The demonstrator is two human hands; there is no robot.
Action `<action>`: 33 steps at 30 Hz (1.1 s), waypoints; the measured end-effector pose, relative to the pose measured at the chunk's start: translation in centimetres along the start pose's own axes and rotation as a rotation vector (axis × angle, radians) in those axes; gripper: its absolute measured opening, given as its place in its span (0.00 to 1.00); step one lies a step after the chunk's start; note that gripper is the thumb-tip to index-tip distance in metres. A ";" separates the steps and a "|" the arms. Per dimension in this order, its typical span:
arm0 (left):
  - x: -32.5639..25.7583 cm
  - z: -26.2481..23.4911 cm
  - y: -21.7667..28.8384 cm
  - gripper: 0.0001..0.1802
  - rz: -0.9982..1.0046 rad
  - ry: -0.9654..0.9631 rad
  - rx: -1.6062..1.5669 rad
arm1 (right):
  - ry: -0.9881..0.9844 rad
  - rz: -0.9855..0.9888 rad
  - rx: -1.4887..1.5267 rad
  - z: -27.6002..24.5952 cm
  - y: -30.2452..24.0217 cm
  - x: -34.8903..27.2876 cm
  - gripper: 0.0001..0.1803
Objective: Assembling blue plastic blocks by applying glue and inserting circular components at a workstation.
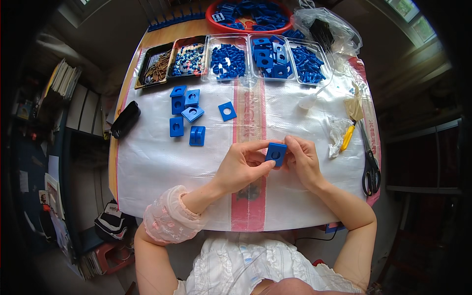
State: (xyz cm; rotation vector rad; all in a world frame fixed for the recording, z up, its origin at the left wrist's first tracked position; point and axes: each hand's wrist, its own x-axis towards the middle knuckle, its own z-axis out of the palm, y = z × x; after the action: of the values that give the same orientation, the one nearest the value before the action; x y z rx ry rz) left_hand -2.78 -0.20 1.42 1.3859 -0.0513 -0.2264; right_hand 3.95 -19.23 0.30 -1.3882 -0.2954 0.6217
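My left hand [235, 168] pinches a blue rectangular plastic piece [277, 155] with a round hole, its thumb on the near left corner. At the piece's right side, the fingers of my right hand [306, 162] are closed on its edge. Both hands hold it just above the covered table. Several similar blue pieces [177, 127] lie in a loose group to the left, some stacked or overlapping. A flat blue plate [227, 111] with a round hole lies apart from them. One ribbed blue piece [197, 136] sits nearest my left forearm.
Along the back stand trays of brass-coloured screws [157, 67], small nuts [189, 59] and blue parts [228, 61]. Behind them is a red basin [210, 20]. Black scissors [371, 174], a yellow-handled tool [348, 138] and crumpled plastic [336, 129] lie right; a black case [126, 119] left.
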 end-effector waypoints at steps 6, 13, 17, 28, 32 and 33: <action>0.2 -0.4 -0.1 0.24 -0.059 0.017 -0.093 | 0.023 0.004 0.133 0.4 0.0 -0.1 0.21; 0.3 -0.3 -0.1 0.24 -0.040 0.031 -0.117 | -0.035 -0.028 -0.098 0.4 -0.1 -0.1 0.18; 0.3 -0.3 0.1 0.24 -0.046 -0.002 -0.103 | 0.010 0.001 0.022 0.5 -0.4 -0.1 0.17; 0.2 -0.2 0.1 0.24 -0.025 -0.010 -0.050 | -0.026 0.009 -0.059 0.0 0.0 -0.1 0.20; 0.2 -0.3 0.0 0.24 -0.042 0.004 -0.073 | -0.030 0.033 0.090 0.0 0.0 0.0 0.14; 0.2 -0.3 0.0 0.24 -0.042 0.017 -0.091 | -0.041 0.027 0.100 0.0 0.0 0.1 0.12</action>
State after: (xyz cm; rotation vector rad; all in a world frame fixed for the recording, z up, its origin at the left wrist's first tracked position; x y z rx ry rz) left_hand -2.53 0.00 1.31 1.2986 0.0024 -0.2488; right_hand 4.02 -19.23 0.27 -1.2867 -0.2750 0.6786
